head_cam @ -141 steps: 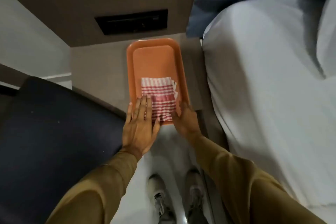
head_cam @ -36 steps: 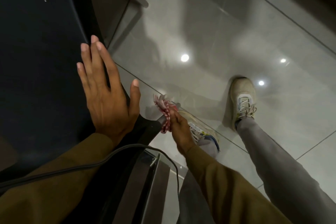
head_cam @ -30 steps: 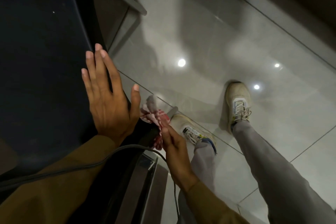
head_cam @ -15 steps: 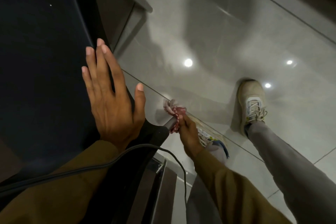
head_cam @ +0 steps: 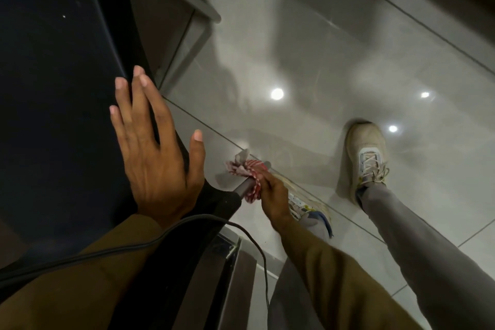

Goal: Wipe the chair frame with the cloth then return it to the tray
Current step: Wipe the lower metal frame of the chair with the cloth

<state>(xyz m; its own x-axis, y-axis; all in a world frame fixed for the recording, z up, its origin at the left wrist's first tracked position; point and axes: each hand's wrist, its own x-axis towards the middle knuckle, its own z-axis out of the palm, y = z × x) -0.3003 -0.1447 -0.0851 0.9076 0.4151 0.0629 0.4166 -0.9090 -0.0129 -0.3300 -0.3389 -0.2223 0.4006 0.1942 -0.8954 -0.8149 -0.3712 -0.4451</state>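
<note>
place: likely indoor room | cues: glossy tiled floor (head_cam: 334, 43); dark chair (head_cam: 53, 88)

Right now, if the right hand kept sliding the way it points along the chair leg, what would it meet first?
The right hand with the cloth points down the grey chair leg. Next comes the leg's tip, then probably the tiled floor; depth is unclear.

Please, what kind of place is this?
Probably an indoor room: a glossy grey tiled floor mirrors ceiling lights, and a dark padded chair has a grey metal frame tube.
</note>
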